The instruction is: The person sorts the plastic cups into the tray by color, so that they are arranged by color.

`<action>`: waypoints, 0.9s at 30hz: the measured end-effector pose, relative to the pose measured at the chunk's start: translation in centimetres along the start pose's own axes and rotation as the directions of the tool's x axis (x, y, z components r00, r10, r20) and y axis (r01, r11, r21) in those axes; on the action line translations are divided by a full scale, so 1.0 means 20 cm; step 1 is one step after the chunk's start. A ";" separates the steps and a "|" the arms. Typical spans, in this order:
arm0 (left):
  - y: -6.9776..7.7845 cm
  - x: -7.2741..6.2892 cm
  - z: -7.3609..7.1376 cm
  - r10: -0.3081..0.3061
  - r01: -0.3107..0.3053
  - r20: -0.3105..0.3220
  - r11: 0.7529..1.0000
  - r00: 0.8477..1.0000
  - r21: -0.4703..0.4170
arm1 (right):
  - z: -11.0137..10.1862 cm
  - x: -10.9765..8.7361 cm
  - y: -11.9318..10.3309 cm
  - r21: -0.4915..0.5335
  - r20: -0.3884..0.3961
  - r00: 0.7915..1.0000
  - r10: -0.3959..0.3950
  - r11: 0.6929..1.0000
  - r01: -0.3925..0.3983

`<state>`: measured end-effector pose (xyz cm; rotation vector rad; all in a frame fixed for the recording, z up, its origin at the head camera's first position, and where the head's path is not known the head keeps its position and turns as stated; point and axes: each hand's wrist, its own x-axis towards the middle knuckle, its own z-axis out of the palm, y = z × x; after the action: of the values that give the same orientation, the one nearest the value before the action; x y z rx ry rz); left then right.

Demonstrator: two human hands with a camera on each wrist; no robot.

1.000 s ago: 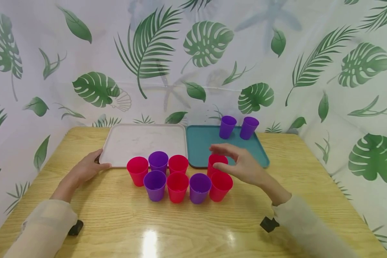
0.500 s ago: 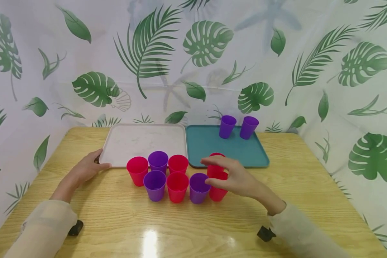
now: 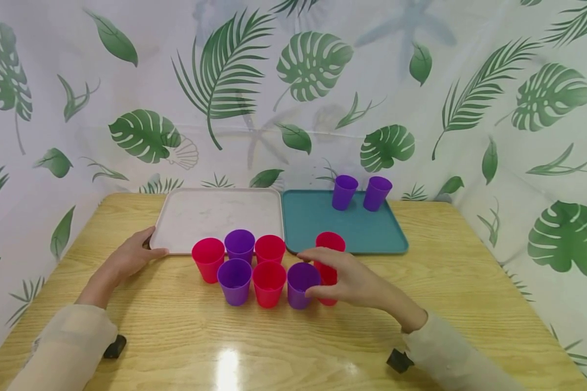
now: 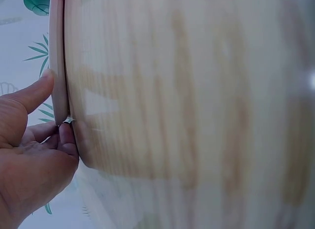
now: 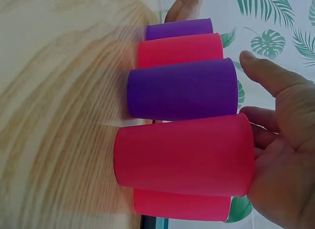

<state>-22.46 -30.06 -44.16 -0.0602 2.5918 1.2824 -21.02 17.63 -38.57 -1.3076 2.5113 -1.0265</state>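
My left hand holds the near left corner of the white tray; the left wrist view shows thumb and fingers at the tray's edge. Over the right end of the cup group hovers my right hand, thumb and fingers spread apart at a purple cup. In the right wrist view, the thumb is by that purple cup's rim and a red cup stands beside the palm. The hand partly hides this red cup and another red cup behind it. Whether it touches any cup, I cannot tell.
Left of my right hand stand a red cup, a purple cup, and behind them more red and purple cups. Two purple cups stand on the teal tray. A leaf-print cloth hangs behind the wooden table.
My right hand has moved left and toward me, from over the red cups to the purple cup. My left hand stays on the tray, and the cups have not moved.
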 end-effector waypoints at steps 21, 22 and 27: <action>-0.01 0.00 0.01 -0.003 0.003 -0.003 1.000 1.000 -0.012 | 0.01 -0.01 -0.02 -0.098 0.056 0.995 0.077 0.993 -0.071; -0.01 0.00 0.01 -0.004 0.004 -0.003 1.000 1.000 -0.012 | 0.01 -0.01 -0.02 -0.099 0.047 0.997 0.069 0.993 -0.064; -0.01 0.00 0.01 -0.020 0.020 -0.003 1.000 1.000 0.006 | -0.02 0.00 -0.03 -0.086 -0.027 1.000 -0.001 0.996 -0.002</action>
<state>-22.37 -30.05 -44.36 -0.0863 2.5913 1.2684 -20.80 17.55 -37.99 -1.3240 2.6028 -0.9518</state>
